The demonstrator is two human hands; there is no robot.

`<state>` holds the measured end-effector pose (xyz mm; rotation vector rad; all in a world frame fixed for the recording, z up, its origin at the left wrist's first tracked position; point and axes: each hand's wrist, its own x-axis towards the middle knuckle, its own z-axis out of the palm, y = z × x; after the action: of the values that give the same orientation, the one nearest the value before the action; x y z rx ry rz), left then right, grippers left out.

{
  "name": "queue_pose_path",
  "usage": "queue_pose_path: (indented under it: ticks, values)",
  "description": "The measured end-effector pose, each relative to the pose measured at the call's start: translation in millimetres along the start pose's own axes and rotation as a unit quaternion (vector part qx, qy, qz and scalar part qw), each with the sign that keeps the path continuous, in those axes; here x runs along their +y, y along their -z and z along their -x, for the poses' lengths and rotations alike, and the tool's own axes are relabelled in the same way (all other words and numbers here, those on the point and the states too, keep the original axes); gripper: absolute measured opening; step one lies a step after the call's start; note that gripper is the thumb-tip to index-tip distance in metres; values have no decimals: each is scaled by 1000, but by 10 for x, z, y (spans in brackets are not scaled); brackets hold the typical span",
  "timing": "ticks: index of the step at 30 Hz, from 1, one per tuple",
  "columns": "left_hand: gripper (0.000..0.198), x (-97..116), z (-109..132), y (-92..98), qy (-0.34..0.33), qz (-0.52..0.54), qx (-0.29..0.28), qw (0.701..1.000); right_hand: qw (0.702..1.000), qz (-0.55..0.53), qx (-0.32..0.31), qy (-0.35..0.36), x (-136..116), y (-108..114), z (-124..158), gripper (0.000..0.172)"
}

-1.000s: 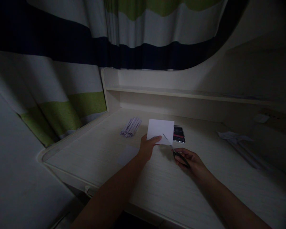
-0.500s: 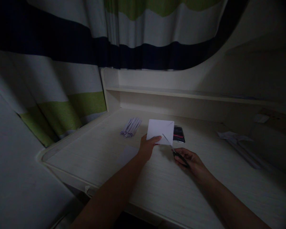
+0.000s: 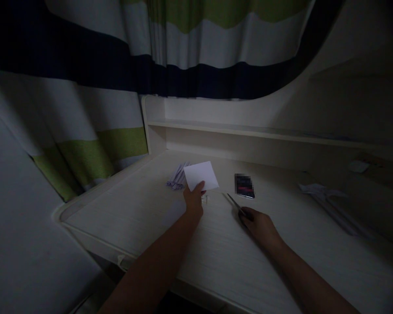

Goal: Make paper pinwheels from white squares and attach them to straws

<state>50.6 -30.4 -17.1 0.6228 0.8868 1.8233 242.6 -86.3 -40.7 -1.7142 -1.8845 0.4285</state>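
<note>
My left hand (image 3: 194, 199) grips the lower edge of a white square of paper (image 3: 201, 174), thumb on top. The paper is tilted above the desk and partly covers a bundle of thin folded paper strips (image 3: 177, 178). My right hand (image 3: 258, 224) is closed on a pair of scissors (image 3: 236, 205) low over the desk, their tips pointing up and left. A gap separates the scissors from the paper. Beyond my right hand lies a dark phone (image 3: 244, 186). A small pale thing (image 3: 205, 199), too small to make out, is beside my left hand.
A pale sheet (image 3: 174, 213) lies on the desk (image 3: 216, 244) by my left forearm. Crumpled and long paper pieces (image 3: 327, 200) rest at the right. Behind the desk runs a low shelf (image 3: 236, 128), with striped curtains (image 3: 209, 78) above.
My left hand has moved left with the paper, which has turned and now leaves the phone uncovered. The scissors no longer overlap the paper, and my right hand has rolled over slightly.
</note>
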Motion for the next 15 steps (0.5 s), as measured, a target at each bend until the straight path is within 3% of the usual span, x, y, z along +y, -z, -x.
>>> queue_pose_path:
  ticks: [5, 15]
  values:
    - [33, -54, -4, 16, 1, -20, 3, 1000, 972, 234, -25, -23, -171, 5, -32, 32]
    - [27, -115, -65, 18, 12, -44, 29, 999, 945, 313, -34, -93, -311, -38, -40, 34]
